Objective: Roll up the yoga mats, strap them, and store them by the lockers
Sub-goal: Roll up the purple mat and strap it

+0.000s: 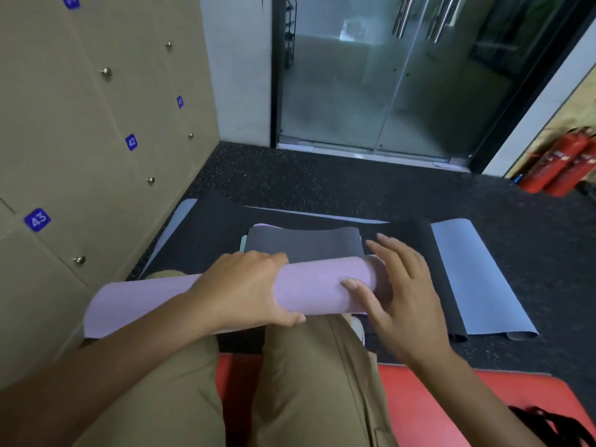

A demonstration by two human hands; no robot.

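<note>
Lockers fill my left side. Across my lap lies the rolled lilac mat; my left hand wraps around its middle, fingers curled over it. My right hand rests against the roll's right end, fingers straight and spread. Blue-grey mat lies flat rightward.
</note>
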